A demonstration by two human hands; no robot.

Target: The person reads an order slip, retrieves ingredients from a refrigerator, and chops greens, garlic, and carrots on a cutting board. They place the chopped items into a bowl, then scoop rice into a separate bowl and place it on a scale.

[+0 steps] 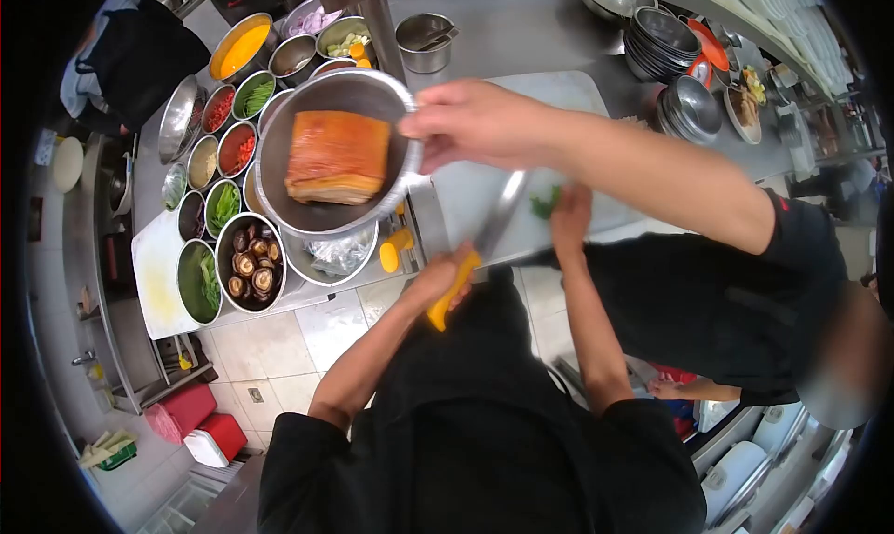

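My left hand point(445, 281) is wrapped round the yellow handle of a knife point(503, 208), whose blade points up over the white cutting board point(475, 194). At the board's near side, my right hand point(570, 219) has its fingers closed at a small bunch of green herbs point(544, 203). A co-worker's hand point(452, 122) reaches across from the right and grips the rim of a steel bowl point(279, 199). In that bowl rests a block of browned pork belly point(338, 152) with layered sides. The bowl hangs above the ingredient containers and partly hides them.
Steel pots on the left hold mushrooms point(251, 264), green vegetables point(196, 278), chopped red pepper point(237, 149) and yellow liquid point(244, 48). A steel pot point(426, 42) stands behind the board. Stacked bowls point(659, 45) are at the back right. The co-worker point(708, 301) stands close on my right.
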